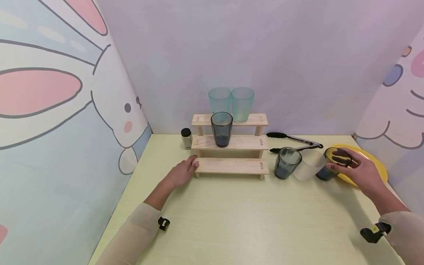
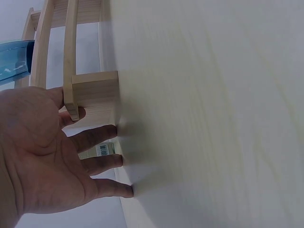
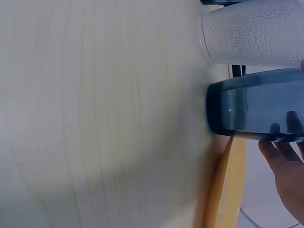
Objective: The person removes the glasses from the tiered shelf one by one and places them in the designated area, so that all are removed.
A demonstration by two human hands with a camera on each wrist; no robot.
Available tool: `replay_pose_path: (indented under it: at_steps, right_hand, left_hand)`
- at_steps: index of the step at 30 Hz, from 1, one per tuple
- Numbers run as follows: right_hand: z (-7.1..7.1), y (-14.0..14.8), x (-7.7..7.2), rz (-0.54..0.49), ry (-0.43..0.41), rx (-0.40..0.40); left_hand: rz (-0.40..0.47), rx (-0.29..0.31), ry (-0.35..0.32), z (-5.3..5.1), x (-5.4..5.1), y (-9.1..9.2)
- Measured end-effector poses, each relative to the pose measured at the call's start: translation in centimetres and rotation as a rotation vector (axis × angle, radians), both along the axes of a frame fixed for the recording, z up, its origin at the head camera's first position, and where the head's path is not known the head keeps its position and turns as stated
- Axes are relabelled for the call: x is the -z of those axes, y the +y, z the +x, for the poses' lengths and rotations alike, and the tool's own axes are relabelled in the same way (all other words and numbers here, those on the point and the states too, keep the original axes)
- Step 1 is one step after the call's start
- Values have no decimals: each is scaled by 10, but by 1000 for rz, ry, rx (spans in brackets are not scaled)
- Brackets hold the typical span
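My left hand (image 1: 180, 173) is at the left end of the three-step wooden rack (image 1: 230, 166). In the left wrist view, the thumb and index finger of that hand (image 2: 52, 161) pinch the end of the lowest board (image 2: 70, 52), the other fingers spread toward the tabletop. At the right, my right hand (image 1: 364, 175) grips a dark blue-grey glass (image 1: 326, 173) near its rim. The right wrist view has the upright glass (image 3: 261, 104) between thumb and fingers of that hand (image 3: 289, 183); whether its base touches the table cannot be told.
A clear textured cup (image 1: 308, 167) and another dark glass (image 1: 286, 165) stand left of the held glass. Behind are black-tipped tongs (image 1: 303, 140); a yellow plate (image 1: 377, 167) lies far right. The rack bears two teal cups (image 1: 243, 105) and a dark glass (image 1: 222, 130). A black-lidded jar (image 1: 187, 139) stands left.
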State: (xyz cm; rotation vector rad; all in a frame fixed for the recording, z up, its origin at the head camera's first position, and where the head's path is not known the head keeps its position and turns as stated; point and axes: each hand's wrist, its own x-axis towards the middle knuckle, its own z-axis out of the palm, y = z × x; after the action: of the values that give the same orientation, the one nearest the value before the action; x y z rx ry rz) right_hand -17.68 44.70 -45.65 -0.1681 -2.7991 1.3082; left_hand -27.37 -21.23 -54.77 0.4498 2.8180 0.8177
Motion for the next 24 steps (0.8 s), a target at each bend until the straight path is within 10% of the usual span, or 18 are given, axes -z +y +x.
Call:
replay_pose_path:
  at_steps: [18, 24]
  right_hand:
    - [-1, 1, 1, 46, 24, -35]
    - [-1, -1, -5, 8, 58, -104]
  left_hand:
    - [2, 19, 18, 5, -8, 0]
    - [3, -1, 14, -2, 5, -1]
